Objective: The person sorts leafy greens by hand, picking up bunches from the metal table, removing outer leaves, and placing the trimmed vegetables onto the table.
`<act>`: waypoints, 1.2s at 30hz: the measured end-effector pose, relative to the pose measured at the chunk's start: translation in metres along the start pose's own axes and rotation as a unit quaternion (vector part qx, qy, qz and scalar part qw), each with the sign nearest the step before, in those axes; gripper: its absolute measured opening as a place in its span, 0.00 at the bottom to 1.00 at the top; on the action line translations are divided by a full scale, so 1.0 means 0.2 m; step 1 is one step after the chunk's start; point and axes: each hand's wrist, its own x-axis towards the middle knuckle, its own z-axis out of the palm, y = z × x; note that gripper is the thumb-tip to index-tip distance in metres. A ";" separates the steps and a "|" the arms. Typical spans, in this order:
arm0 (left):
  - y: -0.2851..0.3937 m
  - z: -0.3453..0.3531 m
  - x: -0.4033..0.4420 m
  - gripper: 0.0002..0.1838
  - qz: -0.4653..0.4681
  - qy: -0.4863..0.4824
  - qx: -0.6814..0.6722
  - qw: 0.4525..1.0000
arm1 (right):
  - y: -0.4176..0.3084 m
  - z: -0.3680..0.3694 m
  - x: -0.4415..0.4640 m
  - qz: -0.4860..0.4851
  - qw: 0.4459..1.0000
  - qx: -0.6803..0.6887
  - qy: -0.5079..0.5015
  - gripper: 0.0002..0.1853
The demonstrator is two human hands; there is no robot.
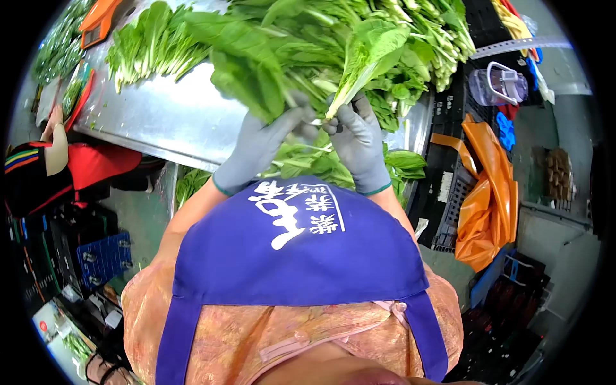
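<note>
Both my hands wear grey gloves and meet at the near side of a big heap of leafy greens [289,38]. Pinched at its pale stem base, a leafy green stalk [372,54] rises from my right hand [360,138]. My left hand [266,141] is beside it, fingers curled and partly blurred, against a large green leaf [247,80]; what those fingers hold I cannot make out. Below my hands, more loose leaves [308,160] lie close to my blue apron [295,250].
A metal table [173,109] carries a smaller pile of greens [151,54] and an orange tool [96,25]. At the left is a co-worker's arm [58,144]. Black crates [443,147], an orange plastic bag [487,199] and a clear jug [497,85] stand at the right.
</note>
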 end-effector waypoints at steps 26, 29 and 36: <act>-0.03 0.05 0.13 0.13 0.012 0.050 -0.003 0.999 | -0.04 0.12 -0.08 -0.041 0.945 -0.325 0.023 0.18; -0.02 0.06 0.11 0.12 0.032 0.067 0.028 0.997 | -0.03 0.12 -0.08 -0.044 0.942 -0.333 0.026 0.17; -0.05 0.00 0.12 0.12 -0.028 0.014 -0.037 0.999 | -0.03 0.05 -0.06 -0.038 0.939 -0.341 0.009 0.19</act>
